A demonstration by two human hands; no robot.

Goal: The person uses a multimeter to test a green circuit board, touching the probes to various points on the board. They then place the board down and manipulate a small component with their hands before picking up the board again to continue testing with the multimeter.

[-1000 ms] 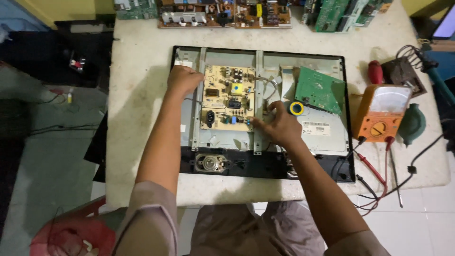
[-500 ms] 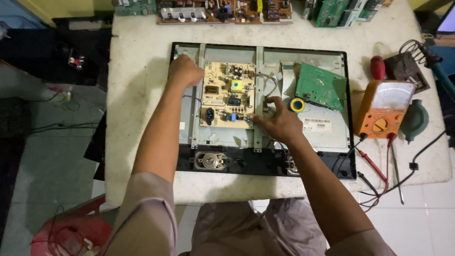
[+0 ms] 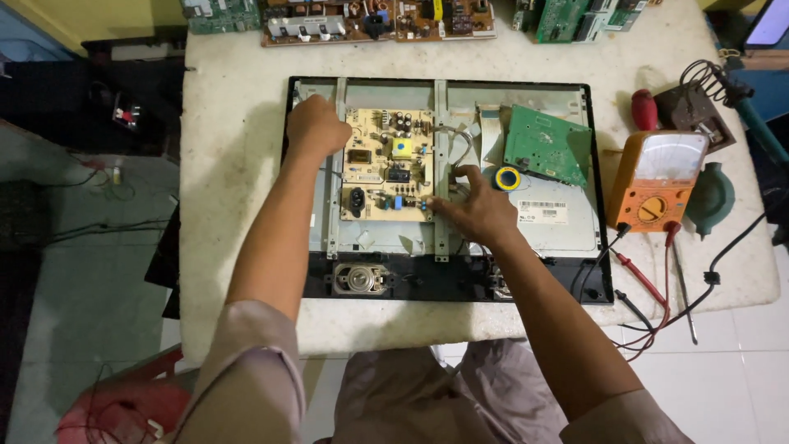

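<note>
two hands rest on the opened back of a flat screen lying face down on the white table [image 3: 238,164]. the left hand [image 3: 316,125] is curled, knuckles up, fingers bent together against the upper left corner of the tan power board [image 3: 388,164]; whether they pinch anything cannot be told. the right hand [image 3: 477,212] lies at the board's lower right corner, fingers loosely spread, the forefinger stretched up toward a bundle of grey wires [image 3: 460,144], the thumb touching the board's edge. the board sits left of centre in the metal chassis [image 3: 542,222]. just right of the right hand lies a small yellow-and-blue roll [image 3: 507,178], beside it a green circuit board [image 3: 546,144], tilted. well to the right stands an orange meter [image 3: 662,181], its red and black leads [image 3: 649,288] trailing over the table edge. more circuit boards [image 3: 378,18] line the far edge.
</note>
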